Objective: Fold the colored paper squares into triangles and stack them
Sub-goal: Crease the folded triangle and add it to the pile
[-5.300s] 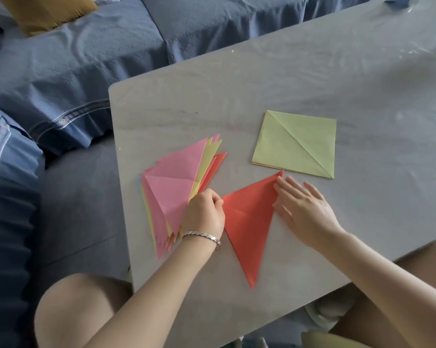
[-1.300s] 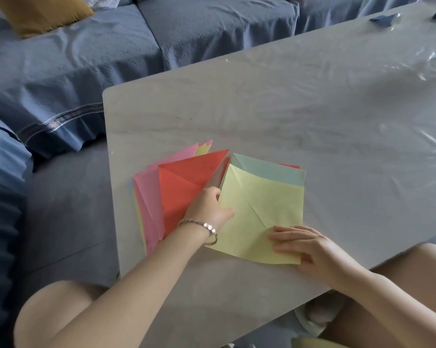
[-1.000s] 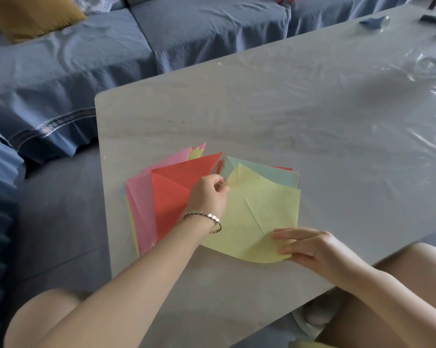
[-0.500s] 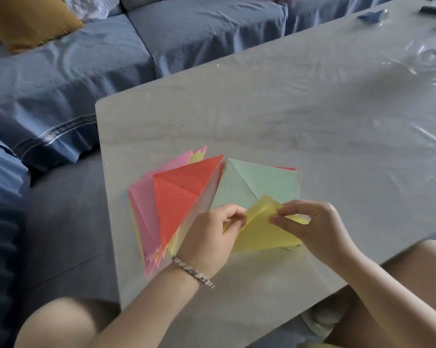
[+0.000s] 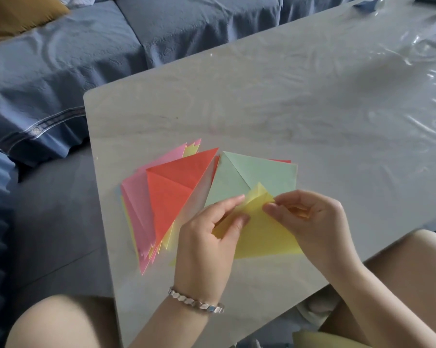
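Head view: left hand (image 5: 207, 242) and right hand (image 5: 317, 222) each pinched yellow sheet (image 5: 262, 237) at its far corners, likely aligning them for diagonal fold. Sheet was held raised near table (image 5: 287, 109) edge, overlapping green square (image 5: 262, 172). Stack (image 5: 171, 194), red on top, lay just left, handy for next triangle.

Grey table (image 5: 262, 101) w/ rounded corner is filling the middle & right. Blue-covered sofa (image 5: 61, 71) is running along the far & left sides, mustard cushion (image 5: 16, 13) lying far left. Clear plastic sheet (image 5: 432, 46) is wrinkling over the table's far-right end.
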Motion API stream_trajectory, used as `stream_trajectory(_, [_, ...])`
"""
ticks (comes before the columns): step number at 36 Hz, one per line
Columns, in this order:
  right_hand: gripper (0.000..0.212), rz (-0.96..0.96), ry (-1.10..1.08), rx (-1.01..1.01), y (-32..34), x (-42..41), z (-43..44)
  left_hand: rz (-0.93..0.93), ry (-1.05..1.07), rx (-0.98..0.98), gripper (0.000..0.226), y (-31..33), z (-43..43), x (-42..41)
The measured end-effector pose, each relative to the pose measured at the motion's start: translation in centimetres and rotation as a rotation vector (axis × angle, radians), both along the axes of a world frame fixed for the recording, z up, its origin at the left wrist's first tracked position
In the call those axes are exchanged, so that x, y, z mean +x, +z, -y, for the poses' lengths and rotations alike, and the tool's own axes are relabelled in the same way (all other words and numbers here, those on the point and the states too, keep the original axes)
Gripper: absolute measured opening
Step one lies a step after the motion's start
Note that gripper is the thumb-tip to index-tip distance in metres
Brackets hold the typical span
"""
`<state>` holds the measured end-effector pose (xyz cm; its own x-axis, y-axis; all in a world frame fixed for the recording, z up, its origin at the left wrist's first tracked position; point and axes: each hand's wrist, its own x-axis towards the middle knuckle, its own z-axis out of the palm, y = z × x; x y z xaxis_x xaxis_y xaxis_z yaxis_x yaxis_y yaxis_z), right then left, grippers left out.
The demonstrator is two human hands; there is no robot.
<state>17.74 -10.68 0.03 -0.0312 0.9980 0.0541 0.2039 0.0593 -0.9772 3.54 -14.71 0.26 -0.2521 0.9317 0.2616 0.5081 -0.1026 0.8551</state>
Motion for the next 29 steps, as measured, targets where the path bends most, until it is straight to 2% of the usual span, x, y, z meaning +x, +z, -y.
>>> stream_trajectory(5, [0.006,-0.011,-0.014,-0.013,0.6,-0.3,0.4,0.016,-0.013,0.01,0.03,-0.2,0.5,0.0])
stream_trajectory(12, [0.016,-0.142,-0.006,-0.067,1.3,-0.2,0.9,0.026,-0.02,0.036,0.031,0.2,0.8,-0.2])
stream_trajectory(22, [0.01,-0.212,-0.02,-0.072,2.0,-0.4,1.6,-0.048,-0.004,0.077,0.03,1.0,1.3,-0.2])
stream_trajectory(29, [0.017,-0.204,-0.023,-0.072,2.1,-0.2,2.0,-0.076,-0.016,0.104,0.025,1.4,1.3,-0.3])
